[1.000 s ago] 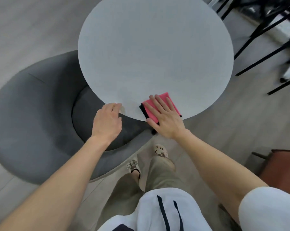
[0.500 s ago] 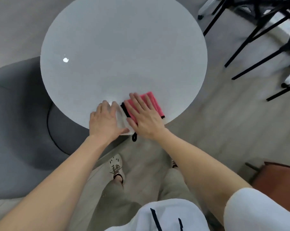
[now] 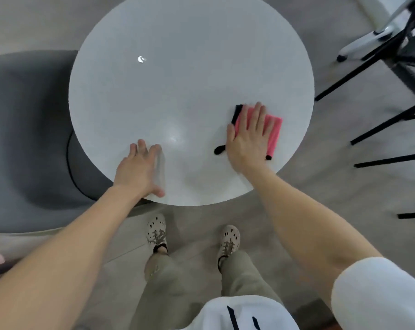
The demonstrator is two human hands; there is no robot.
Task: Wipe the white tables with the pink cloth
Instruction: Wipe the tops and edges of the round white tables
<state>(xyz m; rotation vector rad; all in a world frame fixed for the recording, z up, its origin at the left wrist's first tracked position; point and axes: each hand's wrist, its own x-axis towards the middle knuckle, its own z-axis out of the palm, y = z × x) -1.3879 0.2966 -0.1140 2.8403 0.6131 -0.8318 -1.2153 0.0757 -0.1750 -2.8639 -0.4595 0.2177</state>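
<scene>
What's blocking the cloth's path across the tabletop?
Only the left hand, resting on the white table near its front edge. The right hand presses the pink cloth flat at the right; nothing else visible.

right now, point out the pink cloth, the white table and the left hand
pink cloth (image 3: 275, 132), head view, bare pink part right of the fingers
white table (image 3: 189, 79), head view, bare middle of the round top
left hand (image 3: 138, 169), head view, back of the hand
</scene>
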